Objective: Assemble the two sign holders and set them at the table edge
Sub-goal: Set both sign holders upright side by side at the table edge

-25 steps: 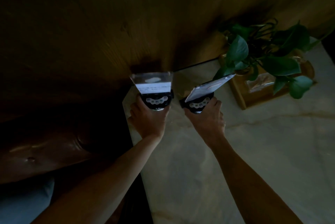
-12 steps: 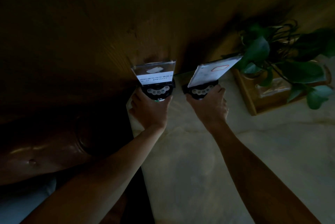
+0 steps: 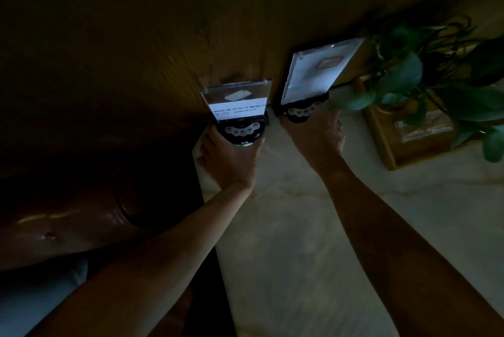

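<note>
Two sign holders stand at the far edge of the pale marble table (image 3: 300, 241), close to the wooden wall. The left sign holder (image 3: 236, 103) has a clear panel with a white printed strip on a round black base with buttons. My left hand (image 3: 229, 158) wraps that base from the near side. The right sign holder (image 3: 316, 75) carries a taller clear panel with a white sheet, leaning right, on a similar black base. My right hand (image 3: 317, 135) grips its base from behind. Both bases are partly hidden by my fingers.
A potted plant (image 3: 425, 83) with broad green leaves sits in a wooden box (image 3: 403, 143) just right of the right holder. The table's left edge drops off beside my left hand. A dark leather seat (image 3: 68, 222) lies at the lower left.
Both hands have pushed the holders farther toward the wall. The right holder's panel has swung more upright and now faces me; the plant sits closer to it.
</note>
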